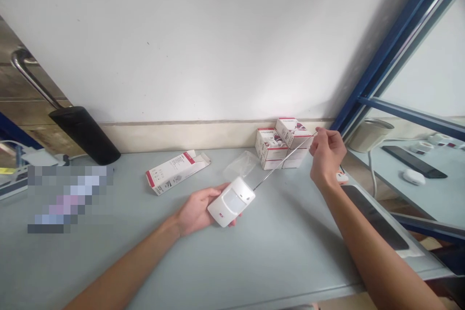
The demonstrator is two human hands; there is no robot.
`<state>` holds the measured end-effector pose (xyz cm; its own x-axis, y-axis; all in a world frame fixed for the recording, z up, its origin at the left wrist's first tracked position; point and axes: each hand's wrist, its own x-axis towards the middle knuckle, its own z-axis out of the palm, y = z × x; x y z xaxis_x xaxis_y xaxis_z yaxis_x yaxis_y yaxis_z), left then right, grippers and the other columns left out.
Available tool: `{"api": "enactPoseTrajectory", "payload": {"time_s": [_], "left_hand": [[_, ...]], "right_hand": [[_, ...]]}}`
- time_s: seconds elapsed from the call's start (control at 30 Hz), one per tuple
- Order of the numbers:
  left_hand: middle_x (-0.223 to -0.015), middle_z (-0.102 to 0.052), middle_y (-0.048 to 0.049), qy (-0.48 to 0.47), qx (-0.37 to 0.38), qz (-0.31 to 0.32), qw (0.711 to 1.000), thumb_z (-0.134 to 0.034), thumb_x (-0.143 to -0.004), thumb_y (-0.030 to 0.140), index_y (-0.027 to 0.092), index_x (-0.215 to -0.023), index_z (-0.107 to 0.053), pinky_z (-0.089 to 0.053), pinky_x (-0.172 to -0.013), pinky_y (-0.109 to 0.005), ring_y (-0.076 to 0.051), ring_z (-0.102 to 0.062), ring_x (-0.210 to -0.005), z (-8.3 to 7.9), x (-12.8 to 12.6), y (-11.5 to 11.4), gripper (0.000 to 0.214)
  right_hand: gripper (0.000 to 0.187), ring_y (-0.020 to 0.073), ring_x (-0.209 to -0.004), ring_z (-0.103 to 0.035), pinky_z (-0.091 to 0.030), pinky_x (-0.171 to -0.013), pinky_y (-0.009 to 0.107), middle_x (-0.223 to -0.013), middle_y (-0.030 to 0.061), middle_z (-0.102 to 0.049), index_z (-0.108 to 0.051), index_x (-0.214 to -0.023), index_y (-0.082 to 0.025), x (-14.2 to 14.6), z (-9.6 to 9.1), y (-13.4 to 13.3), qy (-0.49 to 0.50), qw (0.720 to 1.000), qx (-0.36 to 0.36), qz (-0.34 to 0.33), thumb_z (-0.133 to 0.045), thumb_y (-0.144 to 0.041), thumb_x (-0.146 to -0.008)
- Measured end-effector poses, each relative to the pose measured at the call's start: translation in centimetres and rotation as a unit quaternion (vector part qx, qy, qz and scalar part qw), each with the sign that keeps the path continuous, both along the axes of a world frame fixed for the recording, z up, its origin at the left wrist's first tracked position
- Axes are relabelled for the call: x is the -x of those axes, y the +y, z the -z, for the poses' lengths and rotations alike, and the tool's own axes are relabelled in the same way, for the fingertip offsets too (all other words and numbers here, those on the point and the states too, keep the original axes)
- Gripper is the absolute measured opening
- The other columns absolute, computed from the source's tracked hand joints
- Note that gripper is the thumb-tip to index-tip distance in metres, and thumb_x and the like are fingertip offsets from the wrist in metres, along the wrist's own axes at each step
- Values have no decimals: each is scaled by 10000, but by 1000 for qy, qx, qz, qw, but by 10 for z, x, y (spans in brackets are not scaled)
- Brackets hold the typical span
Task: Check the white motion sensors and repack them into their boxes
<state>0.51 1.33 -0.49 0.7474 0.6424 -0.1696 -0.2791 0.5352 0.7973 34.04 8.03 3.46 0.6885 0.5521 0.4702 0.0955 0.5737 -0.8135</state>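
2 hands: mine, both occupied over the grey table (218,271).
Left hand (196,210): fingers curled round the white device (231,203) — window facing me, apparently steadied against the pull.
Right hand (327,152): fingertips pinched tight at the far end of the antenna (281,163), presumably for leverage.
Boxes (271,143): stacked near the wall, seemingly out of my way.

Smooth plastic encases a white device (231,202) at center, its antenna (273,170) gleaming metal. Printed cardboard boxes (286,140) stand right of center beside a crinkled clear plastic bag (240,164). A smooth, matt tabletop (203,271) spreads beneath; a polished metal bar (39,83) shines at upper left.
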Motion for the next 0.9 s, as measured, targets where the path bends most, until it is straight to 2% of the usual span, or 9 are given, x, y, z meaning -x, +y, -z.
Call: {"api": "enactPoseTrajectory", "payload": {"time_s": [0.13,0.27,0.47,0.57,0.7,0.8,0.9], "left_hand": [[-1117,-740,-181,5,8,-26,1000,-443,-975,277,139,-1356,-648,-506,-780,-430,-319,-699,-916,-6,-2,-3,454],[-1113,-739,-186,-5,22,-46,999,-442,-968,278,140,-1332,-646,-503,-779,-430,-327,-701,-926,-5,-3,-2,439],[-1090,-739,-182,-21,39,-107,993,-443,-965,285,147,-1358,-615,-492,-759,-430,-339,-705,-908,-1,-2,-3,451],[-1060,-746,-182,-20,48,-131,990,-453,-958,296,134,-1341,-619,-492,-756,-434,-345,-710,-890,-2,-4,-6,448],[-946,-764,-206,-3,51,-164,985,-456,-944,321,78,-1290,-622,-485,-769,-433,-328,-705,-803,-5,-8,-11,454],[-915,-771,-217,22,36,-170,985,-449,-940,340,64,-1251,-630,-480,-754,-417,-301,-688,-730,-10,-9,-12,453],[-936,-774,-188,43,15,-187,981,-461,-950,353,89,-1221,-645,-486,-758,-399,-283,-689,-734,-20,-9,-11,421]], "right_hand": [[346,101,-515,-354,-280,-488,250,-568,-79,-425,-535,-743,-230,20,1,-9,-55,998,10,-29,-709,-486,-899],[345,111,-539,-380,-315,-520,261,-605,-64,-448,-574,-783,-226,51,8,-26,-92,989,44,-102,-699,-519,-915],[319,154,-681,-533,-427,-646,288,-751,2,-635,-655,-841,-221,90,27,-52,-158,953,109,-234,-667,-516,-961],[289,159,-693,-541,-433,-650,294,-792,14,-675,-687,-874,-225,100,35,-60,-178,941,133,-256,-648,-490,-983],[266,159,-682,-526,-439,-638,303,-811,22,-690,-734,-937,-224,109,39,-67,-235,909,160,-306,-616,-453,-1003],[254,159,-671,-537,-457,-640,310,-796,13,-677,-739,-988,-235,107,37,-68,-280,895,162,-308,-574,-425,-1023],[224,162,-693,-577,-474,-653,324,-928,29,-693,-697,-1122,-255,102,34,-65,-391,872,154,-249,-542,-389,-1033]]}}
